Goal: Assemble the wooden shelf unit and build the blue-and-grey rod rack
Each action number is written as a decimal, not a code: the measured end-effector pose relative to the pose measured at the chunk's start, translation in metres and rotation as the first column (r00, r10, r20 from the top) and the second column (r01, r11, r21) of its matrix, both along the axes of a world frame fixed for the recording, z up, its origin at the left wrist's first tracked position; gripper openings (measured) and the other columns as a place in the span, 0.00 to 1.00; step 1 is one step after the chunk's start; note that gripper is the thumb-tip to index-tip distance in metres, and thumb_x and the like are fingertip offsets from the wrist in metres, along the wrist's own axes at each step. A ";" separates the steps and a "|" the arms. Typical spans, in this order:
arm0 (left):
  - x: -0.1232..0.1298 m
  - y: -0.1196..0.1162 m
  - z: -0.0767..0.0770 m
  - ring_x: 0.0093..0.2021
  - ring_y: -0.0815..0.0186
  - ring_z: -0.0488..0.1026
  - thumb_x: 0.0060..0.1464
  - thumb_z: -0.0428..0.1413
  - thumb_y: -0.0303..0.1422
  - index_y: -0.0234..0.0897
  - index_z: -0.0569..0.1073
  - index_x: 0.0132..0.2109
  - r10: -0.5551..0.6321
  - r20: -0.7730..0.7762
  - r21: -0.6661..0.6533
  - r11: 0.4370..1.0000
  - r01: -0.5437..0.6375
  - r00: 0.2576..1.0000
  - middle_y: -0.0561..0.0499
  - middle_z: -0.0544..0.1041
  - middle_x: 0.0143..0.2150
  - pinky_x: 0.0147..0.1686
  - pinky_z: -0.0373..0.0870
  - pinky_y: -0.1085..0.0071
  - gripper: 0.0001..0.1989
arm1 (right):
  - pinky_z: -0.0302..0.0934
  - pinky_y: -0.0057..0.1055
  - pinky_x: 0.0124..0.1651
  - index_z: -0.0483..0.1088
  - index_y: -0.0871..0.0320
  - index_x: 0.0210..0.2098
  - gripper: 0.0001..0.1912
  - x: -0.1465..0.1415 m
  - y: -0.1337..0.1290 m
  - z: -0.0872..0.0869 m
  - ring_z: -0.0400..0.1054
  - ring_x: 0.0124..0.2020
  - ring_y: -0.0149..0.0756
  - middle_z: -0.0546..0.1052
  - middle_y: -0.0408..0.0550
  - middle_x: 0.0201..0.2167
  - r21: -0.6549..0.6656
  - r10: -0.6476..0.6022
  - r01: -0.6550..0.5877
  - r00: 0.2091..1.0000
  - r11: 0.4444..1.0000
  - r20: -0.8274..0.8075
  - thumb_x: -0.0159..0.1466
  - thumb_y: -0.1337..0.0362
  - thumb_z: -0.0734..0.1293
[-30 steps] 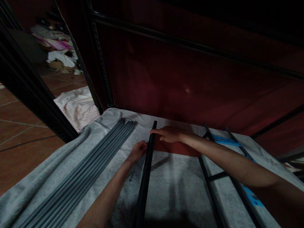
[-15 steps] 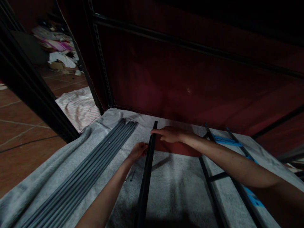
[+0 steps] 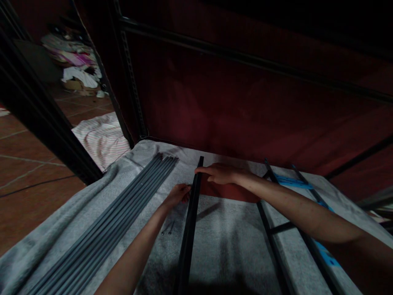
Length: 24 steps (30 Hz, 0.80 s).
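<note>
A black metal bar (image 3: 189, 221) runs lengthwise over the grey blanket (image 3: 229, 233) in front of me. My right hand (image 3: 219, 173) reaches in from the right and grips the bar near its far end, with the index finger over its top. Just left of the bar is my left hand (image 3: 180, 193), its fingers curled into a pinch close to the bar's side. Whatever lies between those fingertips is too small and dark to make out. Two small screw-like pieces (image 3: 167, 228) lie on the blanket below my left hand.
Several grey rods (image 3: 123, 213) lie side by side on the left. To the right is a black ladder-like frame (image 3: 278, 254) with blue pieces (image 3: 293, 182). A flat reddish-brown panel (image 3: 227, 191) lies under my right forearm. Behind stands a dark red wall (image 3: 245, 110).
My left hand has shifted very slightly left, and its forearm with it, showing more of the small screw-like pieces. My right hand and the bar stay in place.
</note>
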<state>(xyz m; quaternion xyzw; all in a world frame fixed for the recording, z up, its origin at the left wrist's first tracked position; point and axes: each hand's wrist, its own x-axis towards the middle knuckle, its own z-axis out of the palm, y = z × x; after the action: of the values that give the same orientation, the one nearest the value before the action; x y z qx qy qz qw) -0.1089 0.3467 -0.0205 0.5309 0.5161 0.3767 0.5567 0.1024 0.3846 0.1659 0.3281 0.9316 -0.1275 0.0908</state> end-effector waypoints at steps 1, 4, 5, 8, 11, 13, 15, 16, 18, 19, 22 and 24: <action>0.001 0.001 -0.001 0.18 0.70 0.65 0.48 0.58 0.53 0.36 0.69 0.26 0.003 -0.005 -0.010 1.000 -0.003 1.000 0.54 0.68 0.17 0.21 0.58 0.74 0.23 | 0.61 0.33 0.52 0.59 0.47 0.69 0.34 0.000 0.000 0.001 0.72 0.55 0.44 0.77 0.51 0.57 -0.002 -0.004 0.004 1.000 1.000 -0.003 0.64 0.71 0.64; 0.005 0.003 -0.002 0.17 0.71 0.62 0.49 0.58 0.52 0.37 0.67 0.24 0.019 -0.013 -0.012 1.000 -0.019 1.000 0.55 0.66 0.16 0.20 0.56 0.74 0.22 | 0.61 0.33 0.53 0.59 0.47 0.69 0.35 -0.001 -0.002 0.002 0.71 0.56 0.44 0.77 0.51 0.57 0.001 0.001 -0.001 1.000 1.000 -0.005 0.64 0.71 0.65; 0.006 0.003 -0.002 0.16 0.71 0.61 0.50 0.58 0.51 0.37 0.67 0.24 0.026 -0.014 -0.008 1.000 -0.026 1.000 0.55 0.65 0.15 0.19 0.55 0.74 0.22 | 0.61 0.33 0.53 0.59 0.48 0.69 0.35 -0.001 -0.002 0.002 0.71 0.56 0.44 0.77 0.51 0.57 0.003 0.003 -0.003 1.000 1.000 -0.006 0.64 0.71 0.65; 0.008 0.002 -0.002 0.16 0.72 0.59 0.51 0.58 0.48 0.38 0.65 0.23 0.046 -0.018 0.015 0.999 -0.046 0.999 0.56 0.64 0.15 0.19 0.54 0.74 0.20 | 0.62 0.34 0.53 0.60 0.49 0.69 0.34 -0.001 -0.002 0.002 0.72 0.55 0.45 0.77 0.52 0.56 0.007 0.005 -0.005 1.000 1.000 -0.005 0.64 0.71 0.64; 0.007 0.000 0.001 0.18 0.71 0.61 0.51 0.58 0.45 0.38 0.65 0.24 0.039 -0.032 0.044 0.998 -0.037 0.999 0.55 0.65 0.17 0.20 0.54 0.73 0.18 | 0.61 0.35 0.54 0.59 0.48 0.69 0.34 0.000 -0.001 0.001 0.72 0.56 0.45 0.76 0.52 0.57 0.006 0.018 -0.018 1.000 1.000 -0.012 0.64 0.71 0.64; 0.005 -0.001 0.004 0.19 0.71 0.62 0.51 0.57 0.43 0.37 0.66 0.25 0.015 -0.045 0.065 0.998 -0.012 0.999 0.55 0.65 0.17 0.21 0.55 0.74 0.16 | 0.61 0.35 0.54 0.59 0.47 0.69 0.34 0.001 0.000 0.000 0.71 0.56 0.46 0.76 0.52 0.58 0.002 0.023 -0.023 1.000 1.000 -0.013 0.64 0.71 0.64; 0.002 -0.002 0.007 0.20 0.71 0.62 0.51 0.57 0.42 0.37 0.67 0.26 -0.016 -0.055 0.087 0.996 0.021 0.998 0.55 0.66 0.19 0.22 0.56 0.74 0.14 | 0.62 0.35 0.54 0.59 0.47 0.69 0.35 0.001 0.000 -0.001 0.72 0.56 0.46 0.76 0.52 0.58 0.001 0.021 -0.021 1.000 1.000 -0.010 0.64 0.71 0.64; 0.001 -0.002 0.009 0.20 0.71 0.62 0.51 0.56 0.41 0.37 0.67 0.27 -0.029 -0.062 0.099 0.994 0.035 0.998 0.56 0.66 0.19 0.22 0.56 0.74 0.13 | 0.62 0.35 0.53 0.59 0.47 0.69 0.35 0.001 0.000 -0.001 0.72 0.56 0.46 0.76 0.52 0.58 0.002 0.021 -0.021 1.000 1.000 -0.010 0.64 0.71 0.64; -0.001 -0.002 0.010 0.21 0.71 0.63 0.51 0.56 0.39 0.37 0.68 0.27 -0.053 -0.081 0.121 0.991 0.063 0.995 0.56 0.66 0.19 0.23 0.57 0.74 0.11 | 0.62 0.34 0.53 0.59 0.47 0.69 0.35 0.001 0.001 -0.002 0.72 0.55 0.45 0.76 0.51 0.58 0.001 0.023 -0.023 1.000 1.000 -0.011 0.64 0.71 0.64; -0.002 -0.001 0.010 0.21 0.71 0.63 0.50 0.56 0.39 0.37 0.68 0.28 -0.062 -0.093 0.132 0.989 0.074 0.994 0.56 0.67 0.20 0.23 0.57 0.74 0.10 | 0.62 0.34 0.53 0.59 0.47 0.69 0.35 0.001 0.001 -0.002 0.72 0.55 0.45 0.77 0.51 0.57 0.001 0.026 -0.026 1.000 1.000 -0.011 0.64 0.71 0.64; -0.004 0.002 0.009 0.22 0.70 0.65 0.50 0.55 0.38 0.37 0.69 0.29 -0.079 -0.125 0.144 0.985 0.097 0.989 0.56 0.68 0.21 0.24 0.59 0.74 0.09 | 0.62 0.34 0.53 0.59 0.47 0.69 0.35 0.000 0.001 -0.002 0.72 0.56 0.45 0.77 0.51 0.57 0.004 0.028 -0.028 1.000 1.000 -0.011 0.64 0.71 0.64; -0.004 0.003 0.006 0.22 0.69 0.66 0.51 0.55 0.40 0.36 0.70 0.31 -0.084 -0.143 0.132 0.986 0.103 0.986 0.55 0.70 0.22 0.23 0.60 0.74 0.10 | 0.61 0.33 0.53 0.59 0.47 0.69 0.35 0.000 0.001 -0.002 0.72 0.56 0.44 0.76 0.50 0.58 0.007 0.024 -0.024 1.000 1.000 -0.006 0.64 0.71 0.64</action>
<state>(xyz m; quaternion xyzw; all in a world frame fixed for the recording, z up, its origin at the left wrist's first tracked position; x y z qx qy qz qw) -0.1132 0.3493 -0.0141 0.6168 0.5002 0.3478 0.4984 0.1026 0.3858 0.1639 0.3170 0.9361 -0.1243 0.0882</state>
